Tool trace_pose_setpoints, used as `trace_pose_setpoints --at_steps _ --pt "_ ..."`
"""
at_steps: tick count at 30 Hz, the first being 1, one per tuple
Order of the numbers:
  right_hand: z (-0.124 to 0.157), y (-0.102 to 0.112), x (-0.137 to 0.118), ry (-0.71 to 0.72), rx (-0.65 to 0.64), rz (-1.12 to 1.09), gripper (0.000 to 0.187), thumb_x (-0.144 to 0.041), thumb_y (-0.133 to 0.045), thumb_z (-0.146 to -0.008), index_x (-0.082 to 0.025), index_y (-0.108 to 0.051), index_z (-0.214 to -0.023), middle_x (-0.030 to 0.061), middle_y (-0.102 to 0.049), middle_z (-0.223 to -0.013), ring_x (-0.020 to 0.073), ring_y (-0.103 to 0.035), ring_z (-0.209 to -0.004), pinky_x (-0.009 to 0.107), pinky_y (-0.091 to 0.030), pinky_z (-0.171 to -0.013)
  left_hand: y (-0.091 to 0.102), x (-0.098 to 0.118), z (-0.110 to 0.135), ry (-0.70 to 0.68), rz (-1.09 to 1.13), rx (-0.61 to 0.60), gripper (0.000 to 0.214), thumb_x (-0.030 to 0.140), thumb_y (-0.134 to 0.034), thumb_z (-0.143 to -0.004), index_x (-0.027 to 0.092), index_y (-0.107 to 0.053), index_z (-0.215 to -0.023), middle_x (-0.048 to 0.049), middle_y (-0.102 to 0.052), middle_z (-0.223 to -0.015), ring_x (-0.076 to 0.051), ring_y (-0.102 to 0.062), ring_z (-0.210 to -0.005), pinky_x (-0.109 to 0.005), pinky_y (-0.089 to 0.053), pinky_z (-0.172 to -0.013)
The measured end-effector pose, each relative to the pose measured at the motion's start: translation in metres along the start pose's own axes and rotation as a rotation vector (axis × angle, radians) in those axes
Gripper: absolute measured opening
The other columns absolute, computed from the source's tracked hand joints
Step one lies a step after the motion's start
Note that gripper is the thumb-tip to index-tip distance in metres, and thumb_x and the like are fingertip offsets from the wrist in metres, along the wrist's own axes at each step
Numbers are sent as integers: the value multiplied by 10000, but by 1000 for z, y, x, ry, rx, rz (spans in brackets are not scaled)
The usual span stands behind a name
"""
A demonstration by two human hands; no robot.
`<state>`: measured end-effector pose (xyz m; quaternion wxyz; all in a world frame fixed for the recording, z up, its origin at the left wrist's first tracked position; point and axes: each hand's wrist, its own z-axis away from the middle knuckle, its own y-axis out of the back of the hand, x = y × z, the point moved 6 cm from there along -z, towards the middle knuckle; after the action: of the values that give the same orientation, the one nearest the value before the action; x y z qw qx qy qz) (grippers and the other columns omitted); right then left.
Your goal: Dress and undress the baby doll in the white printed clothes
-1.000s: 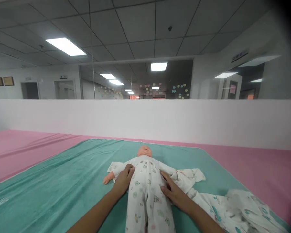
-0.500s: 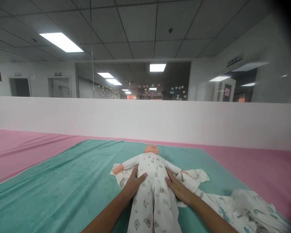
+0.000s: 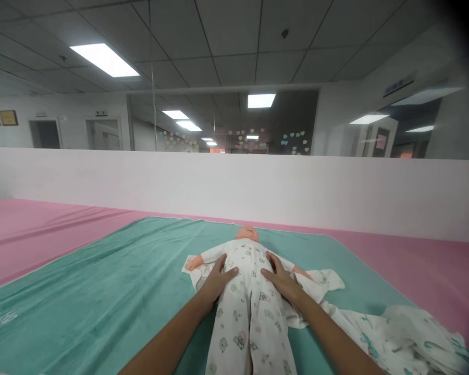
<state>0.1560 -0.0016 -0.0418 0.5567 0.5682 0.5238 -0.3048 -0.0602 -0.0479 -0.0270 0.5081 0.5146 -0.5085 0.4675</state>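
A baby doll [image 3: 247, 234] lies on its back, head away from me, arms spread to the sides. It wears a white patterned baby outfit [image 3: 240, 312] that covers its body and legs. My left hand [image 3: 218, 281] rests along the left side of the doll's waist, thumb apart from the fingers and lying on the cloth. Against the right side of the waist, my right hand [image 3: 281, 281] lies with thumb and fingers spread on the fabric. Both hands touch the outfit without a visible grip; some fingertips are hidden. A white cloth [image 3: 324, 281] lies partly under the doll.
Right of the doll is a crumpled white cloth with blue-green prints [image 3: 410, 333]. Everything lies on a green sheet [image 3: 113, 291] over a pink cover [image 3: 414, 265]. A low white wall [image 3: 234, 182] stands behind, with glass above it.
My right hand has shifted up the doll's side, its fingers now further onto the front of the outfit. My left hand stays at the waist. The camera view has tilted slightly.
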Motion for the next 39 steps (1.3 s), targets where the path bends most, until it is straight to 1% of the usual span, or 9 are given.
trace_pose_setpoints --at_steps 3,6,10,14,20,25,31,35,39 --pt "2 1 -2 -4 -5 -34 757 -554 -599 -702 -276 -256 -1317 75 -313 -1394 239 -355 -1247 379 -351 -982 -2 4 1 1 22 0 786 462 -668 -673 230 -329 -1343 -83 -341 -1413 -273 -408 -1223 -327 -392 -967" --pt "6 2 -7 -27 0 -4 657 -551 -604 -690 -257 -352 -1221 76 -454 -1267 248 -477 -1119 369 -413 -890 -9 12 5 -34 64 -86 676 440 -666 -686 237 -419 -1281 -79 -465 -1323 -275 -490 -1141 -348 -437 -917" --pt "11 2 -17 -7 -17 70 483 -550 -587 -697 -229 -450 -1031 44 -563 -1032 234 -546 -942 343 -428 -791 -10 17 8 -32 120 -126 613 394 -682 -682 229 -463 -1230 -83 -525 -1255 -265 -542 -1069 -341 -474 -863" --pt "14 1 -26 86 13 179 372 -553 -554 -718 -212 -457 -831 -6 -524 -821 184 -513 -766 302 -398 -703 -8 15 8 27 145 -118 635 365 -693 -671 217 -441 -1235 -98 -532 -1237 -264 -557 -1043 -346 -486 -838" --pt "20 1 -34 138 120 337 405 -574 -504 -734 -201 -369 -651 -34 -404 -664 145 -417 -642 260 -328 -610 -5 16 10 54 87 -56 628 389 -681 -674 206 -430 -1220 -105 -555 -1186 -255 -565 -1013 -336 -483 -810" --pt "27 0 -40 131 127 361 408 -584 -454 -746 -191 -484 -641 -4 -510 -662 167 -455 -652 268 -336 -605 -2 24 15 16 -69 17 527 447 -645 -687 204 -477 -1123 -88 -572 -1135 -246 -544 -1013 -321 -449 -820" --pt "33 3 -43 104 44 329 419 -547 -416 -757 -194 -637 -709 34 -605 -703 217 -517 -713 316 -389 -670 7 27 16 -14 -333 90 485 496 -614 -678 198 -521 -1049 -82 -560 -1121 -258 -511 -1017 -320 -395 -847" --pt "39 7 -47 104 -92 346 410 -564 -463 -744 -202 -653 -776 50 -636 -805 245 -542 -789 352 -410 -734 11 23 11 -79 -445 86 448 512 -584 -690 198 -549 -1007 -63 -585 -1009 -249 -526 -943 -315 -386 -820" --pt "51 7 -45 34 -321 314 519 -540 -606 -667 -231 -590 -1083 73 -587 -1123 294 -526 -988 389 -407 -838 12 23 5 -203 -533 76 349 498 -560 -711 194 -578 -883 -44 -588 -907 -232 -533 -868 -312 -385 -800"
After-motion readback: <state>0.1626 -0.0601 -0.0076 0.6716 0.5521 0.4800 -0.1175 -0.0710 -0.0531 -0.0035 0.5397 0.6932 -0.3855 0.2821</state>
